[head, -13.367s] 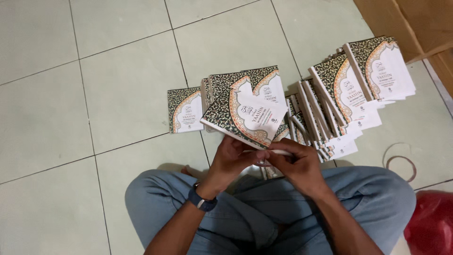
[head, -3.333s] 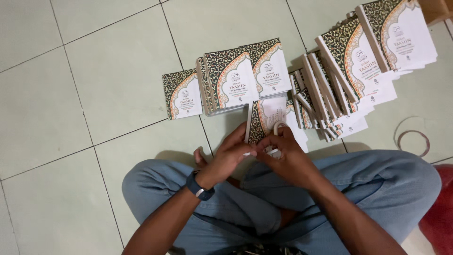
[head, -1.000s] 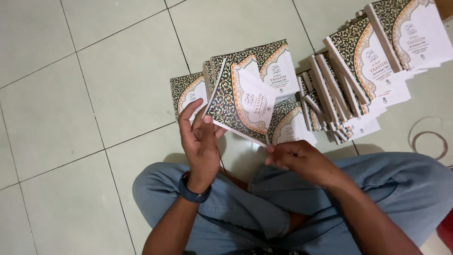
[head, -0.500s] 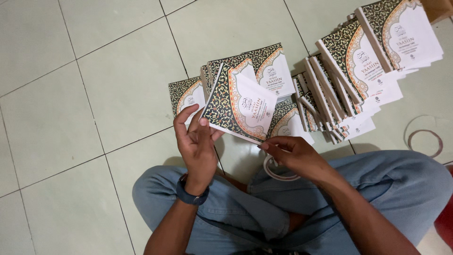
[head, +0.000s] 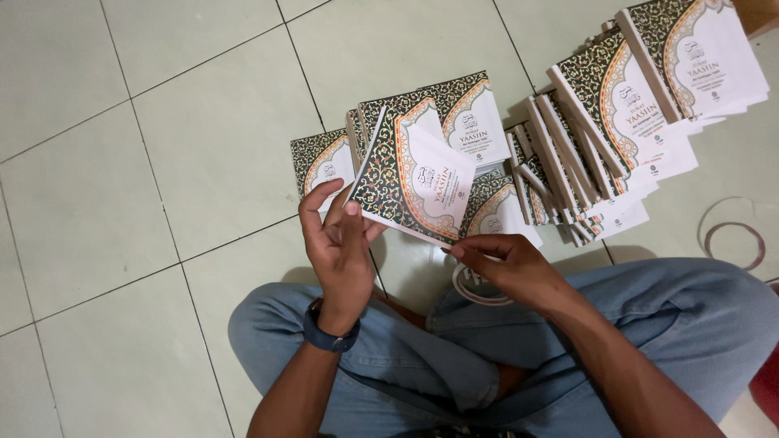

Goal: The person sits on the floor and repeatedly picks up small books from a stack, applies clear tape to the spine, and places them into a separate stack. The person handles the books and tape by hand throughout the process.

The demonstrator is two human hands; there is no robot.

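Observation:
My left hand (head: 341, 247) grips a small booklet (head: 410, 180) by its lower left corner; its cover is white with a dark, ornate patterned border, and it is held tilted above the floor. My right hand (head: 507, 264) hovers just right of the booklet's lower edge, fingers curled over a roll of clear tape (head: 475, 288) that rests near my knee. I sit cross-legged in blue jeans, with a dark watch on my left wrist.
Stacks of identical booklets (head: 454, 113) lie on the tiled floor ahead, with a long fanned row (head: 617, 130) running to the upper right. A thin ring (head: 734, 239) lies on the floor at right. A red object shows at the right edge.
The booklet has stayed in my left hand, shifting only slightly. My right hand has stayed low beside the tape roll.

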